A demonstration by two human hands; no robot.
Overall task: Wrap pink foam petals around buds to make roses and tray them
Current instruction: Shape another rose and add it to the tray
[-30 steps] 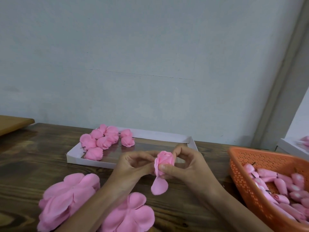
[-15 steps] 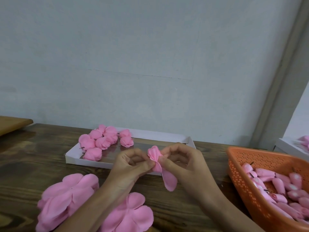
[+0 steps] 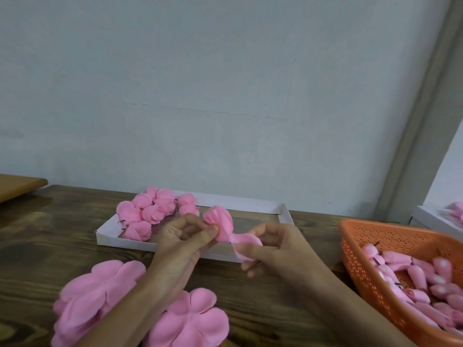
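Observation:
My left hand (image 3: 184, 240) pinches the base of a half-wrapped pink foam rose (image 3: 220, 220) above the table's middle. One loose petal (image 3: 246, 245) stretches from the rose to the right, and my right hand (image 3: 276, 249) pinches it between thumb and fingers. Behind the hands lies a white tray (image 3: 284, 211) with several finished roses (image 3: 150, 212) grouped at its left end. Two stacks of flat pink petal sheets (image 3: 97, 294) lie on the table near me, partly under my left forearm.
An orange perforated basket (image 3: 363, 266) at the right holds many pink buds (image 3: 426, 279) on dark stems. A second white tray (image 3: 433, 221) with pink pieces shows at the far right edge. The dark wooden table (image 3: 50, 229) meets a pale wall behind.
The rose has turned in my left hand. My right hand has drawn away to the right, pulling the loose petal out sideways instead of letting it hang below the rose.

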